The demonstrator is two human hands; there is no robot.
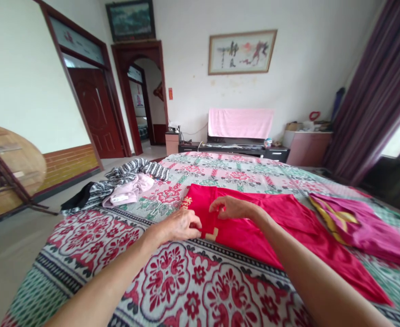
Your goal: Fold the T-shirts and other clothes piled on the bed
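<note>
A red garment (275, 218) with gold lettering lies spread on the bed's patterned cover (193, 290). My left hand (181, 225) rests on the garment's near left edge, its fingers curled and pinched on the cloth. My right hand (229, 207) lies just to the right of it on the red cloth, fingers bent and pressed down on a fold. The two hands are a few centimetres apart.
A magenta garment (360, 225) with yellow stripes lies at the right. A pile of striped, pink and black clothes (125, 184) sits at the bed's far left. A folded round wooden table (9, 168) leans at the left wall. A pink-draped TV stand (241, 131) is beyond the bed.
</note>
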